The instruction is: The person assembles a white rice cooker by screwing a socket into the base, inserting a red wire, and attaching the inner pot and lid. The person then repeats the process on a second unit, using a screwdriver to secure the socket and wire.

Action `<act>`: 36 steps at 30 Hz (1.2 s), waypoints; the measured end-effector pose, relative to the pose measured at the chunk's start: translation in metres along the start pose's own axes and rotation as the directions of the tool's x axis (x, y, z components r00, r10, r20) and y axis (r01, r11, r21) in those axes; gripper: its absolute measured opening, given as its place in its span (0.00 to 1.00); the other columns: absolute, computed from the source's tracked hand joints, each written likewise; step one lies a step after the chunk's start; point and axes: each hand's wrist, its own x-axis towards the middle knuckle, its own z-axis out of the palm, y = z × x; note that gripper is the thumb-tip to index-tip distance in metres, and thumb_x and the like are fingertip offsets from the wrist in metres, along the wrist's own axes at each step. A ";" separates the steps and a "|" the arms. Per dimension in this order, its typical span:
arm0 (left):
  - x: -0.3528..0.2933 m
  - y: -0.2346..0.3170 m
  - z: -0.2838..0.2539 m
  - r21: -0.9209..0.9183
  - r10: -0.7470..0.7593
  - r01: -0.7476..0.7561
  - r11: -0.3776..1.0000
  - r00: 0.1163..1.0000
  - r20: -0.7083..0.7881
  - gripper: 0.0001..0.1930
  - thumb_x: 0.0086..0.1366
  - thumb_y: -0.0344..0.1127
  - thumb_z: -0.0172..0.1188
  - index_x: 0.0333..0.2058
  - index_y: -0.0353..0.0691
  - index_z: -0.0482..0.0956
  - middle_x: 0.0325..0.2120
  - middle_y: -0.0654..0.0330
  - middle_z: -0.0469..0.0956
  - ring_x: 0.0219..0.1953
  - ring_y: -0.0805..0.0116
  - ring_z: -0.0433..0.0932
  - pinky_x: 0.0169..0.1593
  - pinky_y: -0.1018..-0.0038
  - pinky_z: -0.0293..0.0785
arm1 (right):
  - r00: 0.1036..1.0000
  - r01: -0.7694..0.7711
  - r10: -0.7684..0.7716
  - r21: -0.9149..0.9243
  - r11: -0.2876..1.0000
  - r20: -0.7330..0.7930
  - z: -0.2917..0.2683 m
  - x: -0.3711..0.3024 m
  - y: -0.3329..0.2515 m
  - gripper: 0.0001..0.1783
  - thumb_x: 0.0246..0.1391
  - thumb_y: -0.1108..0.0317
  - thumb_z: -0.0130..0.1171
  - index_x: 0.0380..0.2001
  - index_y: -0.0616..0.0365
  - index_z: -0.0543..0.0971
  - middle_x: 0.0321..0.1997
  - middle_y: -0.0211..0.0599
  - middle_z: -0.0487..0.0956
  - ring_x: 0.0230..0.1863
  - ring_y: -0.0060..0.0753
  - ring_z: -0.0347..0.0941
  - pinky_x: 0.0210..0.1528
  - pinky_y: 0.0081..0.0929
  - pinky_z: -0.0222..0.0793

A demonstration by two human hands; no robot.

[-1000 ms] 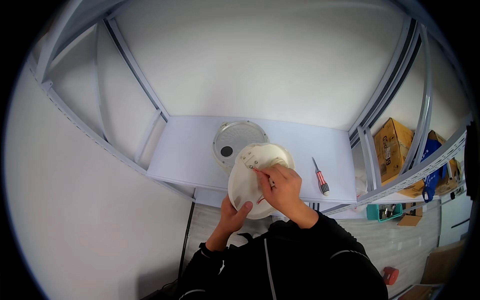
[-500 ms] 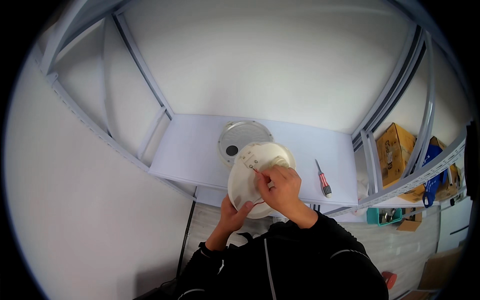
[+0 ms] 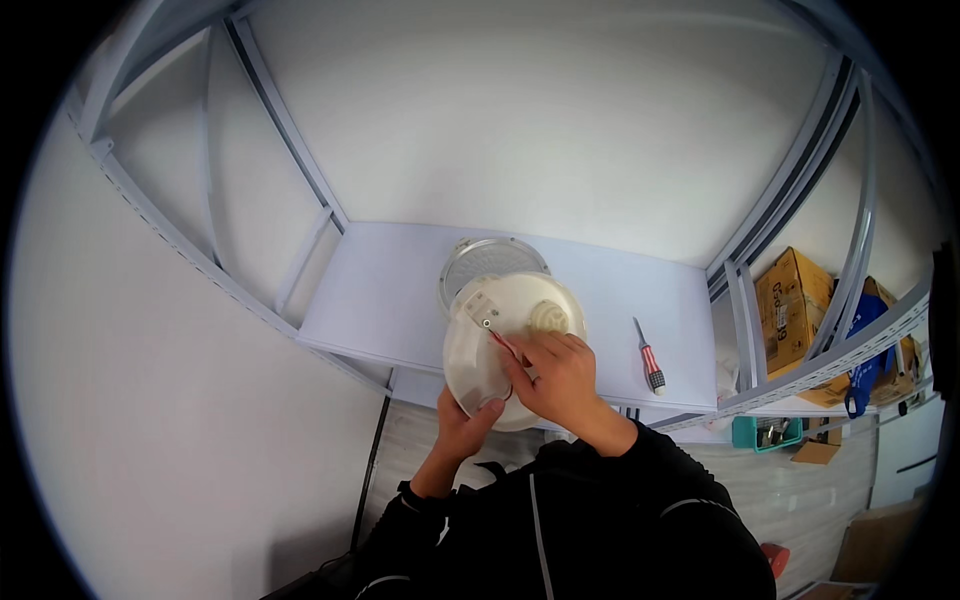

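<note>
A cream-white round plastic housing [image 3: 465,365] is tilted up in front of me, over the near edge of the white shelf. My left hand [image 3: 464,425] grips its lower left rim, thumb on the inner face. Over the inside of the shell, my right hand [image 3: 558,382] pinches a thin red wire [image 3: 501,343] between thumb and fingers. The wire's upper end lies at a small light ring beside a pale block [image 3: 478,303] inside the housing. A round raised boss [image 3: 548,316] stands to the right. Behind the housing lies a grey disc with a metal rim [image 3: 497,260], partly covered.
A screwdriver with a red and black handle [image 3: 650,365] lies on the right of the white shelf [image 3: 390,290]. Metal uprights frame both sides. Cardboard boxes [image 3: 785,305], a blue bag [image 3: 868,350] and a teal bin [image 3: 745,433] sit beyond on the right.
The housing has shifted slightly left and tipped, covering more of the grey disc. My right hand has drawn back a little from the pale block, and more red wire shows.
</note>
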 end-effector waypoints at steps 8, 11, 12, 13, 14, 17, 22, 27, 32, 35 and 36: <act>-0.003 -0.019 -0.017 -0.114 -0.055 0.036 0.993 0.984 -0.171 0.29 0.65 0.27 0.69 0.64 0.32 0.73 0.56 0.54 0.81 0.56 0.64 0.81 0.59 0.66 0.79 | 0.989 -0.004 0.010 0.041 0.999 -0.148 -0.014 0.001 0.021 0.12 0.59 0.64 0.69 0.44 0.56 0.85 0.28 0.34 0.78 0.29 0.39 0.75 0.32 0.35 0.69; -0.002 -0.015 -0.025 -0.223 -0.118 0.070 0.972 0.970 -0.211 0.29 0.64 0.25 0.66 0.64 0.32 0.72 0.56 0.53 0.81 0.57 0.63 0.81 0.59 0.66 0.79 | 0.965 -0.093 0.120 0.122 0.988 -0.235 -0.013 0.002 0.041 0.13 0.63 0.65 0.67 0.47 0.58 0.81 0.34 0.34 0.76 0.31 0.32 0.72 0.35 0.30 0.67; -0.002 -0.012 -0.027 -0.272 -0.146 0.083 0.959 0.965 -0.220 0.30 0.63 0.24 0.65 0.64 0.32 0.72 0.56 0.53 0.81 0.57 0.62 0.81 0.59 0.66 0.79 | 0.952 -0.143 0.183 0.174 0.974 -0.245 -0.011 -0.001 0.049 0.13 0.64 0.66 0.66 0.48 0.59 0.80 0.37 0.33 0.76 0.32 0.29 0.71 0.36 0.28 0.67; 0.000 -0.010 -0.030 -0.294 -0.144 0.077 0.953 0.967 -0.210 0.31 0.62 0.23 0.63 0.65 0.32 0.71 0.56 0.53 0.81 0.57 0.61 0.82 0.59 0.64 0.79 | 0.936 -0.220 0.286 0.294 0.930 -0.204 -0.007 -0.007 0.059 0.13 0.65 0.66 0.65 0.50 0.59 0.80 0.38 0.32 0.75 0.33 0.27 0.71 0.36 0.27 0.66; 0.001 -0.008 -0.032 -0.315 -0.141 0.072 0.946 0.970 -0.201 0.32 0.61 0.22 0.62 0.66 0.32 0.71 0.57 0.52 0.80 0.57 0.59 0.82 0.60 0.63 0.80 | 0.913 -0.293 0.380 0.408 0.865 -0.150 -0.001 -0.016 0.071 0.14 0.67 0.66 0.64 0.51 0.59 0.79 0.39 0.30 0.75 0.34 0.24 0.70 0.37 0.26 0.66; 0.004 -0.003 -0.035 -0.430 -0.187 0.100 0.897 0.968 -0.167 0.35 0.59 0.23 0.61 0.67 0.32 0.68 0.58 0.49 0.79 0.58 0.54 0.82 0.60 0.58 0.81 | 0.803 -0.481 0.587 0.694 0.535 0.105 0.014 -0.035 0.094 0.17 0.66 0.64 0.65 0.53 0.59 0.79 0.40 0.35 0.77 0.34 0.25 0.71 0.38 0.24 0.68; 0.009 0.011 -0.038 -0.578 -0.278 0.192 0.793 0.958 -0.063 0.37 0.61 0.28 0.59 0.71 0.32 0.64 0.61 0.44 0.75 0.61 0.47 0.80 0.62 0.51 0.81 | 0.987 -0.139 0.105 0.334 0.932 0.119 0.000 -0.030 0.075 0.29 0.57 0.61 0.74 0.60 0.54 0.78 0.49 0.36 0.82 0.40 0.34 0.81 0.42 0.34 0.77; 0.010 0.010 -0.034 -0.604 -0.296 0.224 0.765 0.955 -0.021 0.37 0.65 0.31 0.58 0.73 0.31 0.60 0.64 0.42 0.73 0.63 0.45 0.78 0.64 0.49 0.80 | 0.948 -0.281 0.178 0.437 0.854 0.262 -0.003 -0.033 0.062 0.38 0.56 0.60 0.76 0.68 0.57 0.74 0.63 0.44 0.80 0.59 0.43 0.82 0.59 0.39 0.77; 0.014 0.007 -0.033 -0.628 -0.303 0.223 0.745 0.953 -0.021 0.35 0.71 0.34 0.59 0.73 0.32 0.59 0.65 0.42 0.72 0.64 0.46 0.77 0.64 0.49 0.80 | 0.935 -0.345 0.151 0.731 0.588 0.320 0.008 -0.050 0.070 0.34 0.64 0.67 0.69 0.70 0.60 0.71 0.69 0.42 0.78 0.67 0.38 0.76 0.69 0.37 0.70; 0.015 0.012 -0.024 -0.583 -0.284 0.179 0.792 0.954 -0.093 0.33 0.74 0.34 0.58 0.73 0.32 0.59 0.65 0.43 0.72 0.64 0.47 0.78 0.63 0.51 0.80 | 0.892 -0.452 0.213 0.779 0.434 0.399 0.012 -0.061 0.076 0.27 0.70 0.72 0.61 0.70 0.60 0.71 0.67 0.37 0.79 0.66 0.34 0.75 0.69 0.36 0.70; 0.018 0.014 -0.021 -0.552 -0.272 0.160 0.818 0.954 -0.126 0.32 0.75 0.34 0.58 0.73 0.32 0.60 0.66 0.43 0.72 0.64 0.47 0.78 0.63 0.51 0.80 | 0.875 -0.484 0.230 0.779 0.399 0.425 0.012 -0.060 0.082 0.26 0.71 0.73 0.58 0.70 0.61 0.71 0.67 0.37 0.79 0.65 0.33 0.75 0.69 0.35 0.71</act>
